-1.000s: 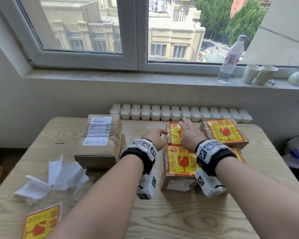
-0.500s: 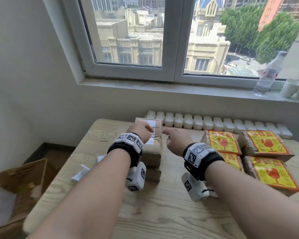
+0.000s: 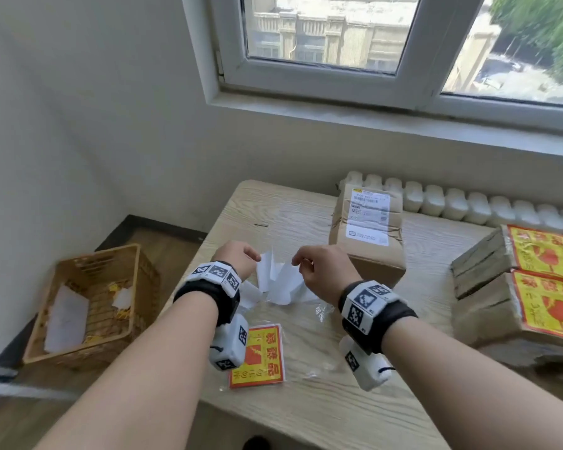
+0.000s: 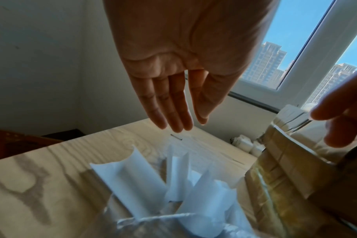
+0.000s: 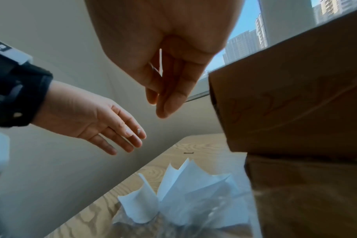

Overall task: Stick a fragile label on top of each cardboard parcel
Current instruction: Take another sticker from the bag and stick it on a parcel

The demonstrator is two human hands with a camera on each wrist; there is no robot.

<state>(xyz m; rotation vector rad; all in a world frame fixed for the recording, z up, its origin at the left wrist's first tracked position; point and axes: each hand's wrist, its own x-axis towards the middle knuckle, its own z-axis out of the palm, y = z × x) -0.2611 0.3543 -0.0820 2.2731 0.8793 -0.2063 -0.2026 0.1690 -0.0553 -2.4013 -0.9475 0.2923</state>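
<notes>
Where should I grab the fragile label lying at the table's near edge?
Pinch the fragile label at its right edge or far right corner, coming from above with the right hand. It lies flat on the table, and the left wrist camera covers its left side, so the right side is clearer.
</notes>
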